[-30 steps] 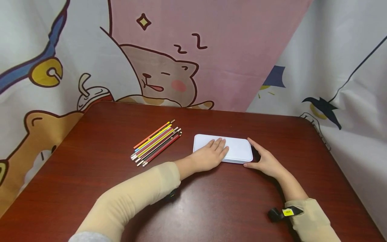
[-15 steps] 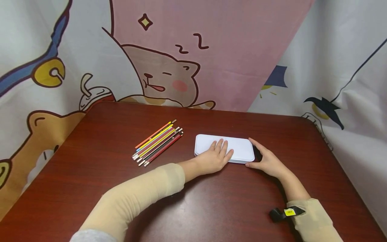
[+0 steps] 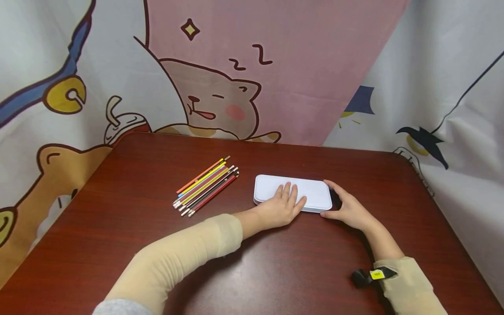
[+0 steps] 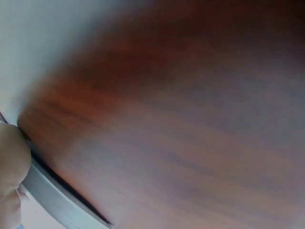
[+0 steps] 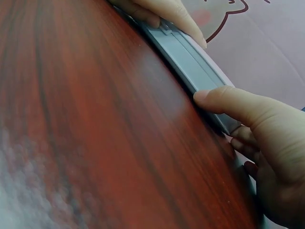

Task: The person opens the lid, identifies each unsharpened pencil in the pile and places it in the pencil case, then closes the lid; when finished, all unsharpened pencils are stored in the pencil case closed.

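A flat white pencil case [image 3: 315,193] with rounded corners lies shut on the table. Across its lid, near the front middle, rests my left hand [image 3: 280,209] with the fingers straight. My right hand [image 3: 350,213] holds the case's right end, thumb at the front side and fingers round the far corner. From the right wrist, the front side of the pencil case [image 5: 188,56] shows a small latch [image 5: 165,29] beside the left hand [image 5: 164,14]. The left wrist view catches only part of the hand [image 4: 12,164] and the case's edge [image 4: 57,198].
Several pencils [image 3: 206,186] in mixed colours lie in a slanted bundle left of the case. The dark red wooden table [image 3: 252,275] has a cartoon-printed curtain [image 3: 299,78] behind it and at both sides. A small black camera [image 3: 360,278] is strapped to the right forearm.
My left hand has slid slightly right along the lid, mostly in the first half second. The right hand keeps its hold on the pencil case's end, and the pencils lie as before.
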A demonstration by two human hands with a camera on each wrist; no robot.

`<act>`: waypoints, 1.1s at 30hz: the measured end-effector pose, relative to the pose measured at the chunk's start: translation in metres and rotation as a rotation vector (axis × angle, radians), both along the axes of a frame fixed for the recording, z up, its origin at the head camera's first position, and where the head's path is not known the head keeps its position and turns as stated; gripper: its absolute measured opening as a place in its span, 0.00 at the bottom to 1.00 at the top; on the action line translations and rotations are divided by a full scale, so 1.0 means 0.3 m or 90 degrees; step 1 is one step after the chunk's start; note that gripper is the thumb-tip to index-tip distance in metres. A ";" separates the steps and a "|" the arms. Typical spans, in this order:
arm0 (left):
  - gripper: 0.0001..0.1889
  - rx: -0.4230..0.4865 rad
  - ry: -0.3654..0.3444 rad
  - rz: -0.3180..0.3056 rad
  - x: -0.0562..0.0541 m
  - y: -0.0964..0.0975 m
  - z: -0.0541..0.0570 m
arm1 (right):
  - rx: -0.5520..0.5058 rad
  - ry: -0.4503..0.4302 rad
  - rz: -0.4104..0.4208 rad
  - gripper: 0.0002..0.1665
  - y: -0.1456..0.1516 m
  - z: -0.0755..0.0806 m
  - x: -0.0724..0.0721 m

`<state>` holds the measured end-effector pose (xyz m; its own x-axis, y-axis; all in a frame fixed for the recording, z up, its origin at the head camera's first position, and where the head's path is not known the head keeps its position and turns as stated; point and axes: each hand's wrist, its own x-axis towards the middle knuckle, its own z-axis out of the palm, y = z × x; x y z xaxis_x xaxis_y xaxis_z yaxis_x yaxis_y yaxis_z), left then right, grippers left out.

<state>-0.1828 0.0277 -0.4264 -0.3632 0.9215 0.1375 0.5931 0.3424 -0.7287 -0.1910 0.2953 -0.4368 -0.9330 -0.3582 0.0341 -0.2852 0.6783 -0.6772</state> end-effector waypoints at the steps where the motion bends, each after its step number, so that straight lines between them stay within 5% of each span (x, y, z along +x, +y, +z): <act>1: 0.24 0.002 -0.002 -0.001 -0.001 0.001 -0.001 | -0.002 0.000 0.000 0.59 0.000 0.000 0.000; 12: 0.24 0.009 0.019 -0.019 -0.007 0.006 -0.005 | -0.011 0.001 -0.001 0.59 0.006 -0.007 -0.004; 20: 0.24 -0.022 -0.020 -0.009 -0.008 0.001 0.019 | -0.006 -0.001 -0.002 0.59 0.007 0.000 -0.002; 24: 0.24 -0.012 -0.080 0.003 -0.013 -0.009 0.031 | -0.005 0.001 0.002 0.60 0.009 0.001 -0.002; 33: 0.24 0.119 -0.332 0.035 -0.055 -0.053 0.056 | -0.011 -0.003 0.009 0.60 0.004 0.000 -0.003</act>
